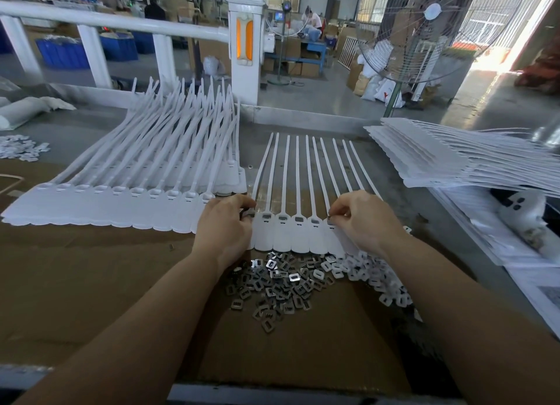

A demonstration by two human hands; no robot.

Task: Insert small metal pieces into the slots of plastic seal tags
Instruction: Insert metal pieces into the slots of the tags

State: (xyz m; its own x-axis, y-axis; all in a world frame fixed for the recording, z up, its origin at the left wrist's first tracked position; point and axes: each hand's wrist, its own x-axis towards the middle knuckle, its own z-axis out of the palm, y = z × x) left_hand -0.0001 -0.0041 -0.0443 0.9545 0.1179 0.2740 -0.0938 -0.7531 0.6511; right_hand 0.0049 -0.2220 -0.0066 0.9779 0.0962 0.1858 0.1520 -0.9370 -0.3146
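Seal tags between hands; metal pieces just below.

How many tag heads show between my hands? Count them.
5, in one row from left hand to right hand: first tag, second tag, third tag, fourth tag, fifth tag. Others may hide under the hands.

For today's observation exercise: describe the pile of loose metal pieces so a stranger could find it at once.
Start at the brown cardboard sheet covering the worktable. Between the person's forearms, just nearer than the row of white seal tags under both hands, lies the pile of metal pieces. They are dull grey and shiny; the similar pieces right of them are white.
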